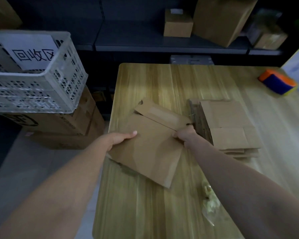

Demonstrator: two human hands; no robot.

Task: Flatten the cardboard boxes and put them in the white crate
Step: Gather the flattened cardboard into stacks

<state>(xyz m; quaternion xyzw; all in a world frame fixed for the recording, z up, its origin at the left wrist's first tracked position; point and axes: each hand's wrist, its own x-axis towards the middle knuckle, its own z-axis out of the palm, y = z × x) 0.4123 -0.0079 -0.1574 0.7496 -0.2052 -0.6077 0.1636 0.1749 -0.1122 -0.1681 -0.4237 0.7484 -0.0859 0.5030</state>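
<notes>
Left hand [121, 139]: gripping flattened box [150, 149] by its left edge, thumb on top, fingers hidden beneath.
Right hand [184, 135]: clutching its right edge, fingers blurring.
Heading: tilting over table [145, 80], centre frame; long axis seemingly running bottom to top, flaps pointing up-frame.
Cut off: white crate [41, 87] sitting upper left.

Open gap from table [145, 213] to white crate [41, 75], apparently; cardboard stack [231, 121] right.
</notes>
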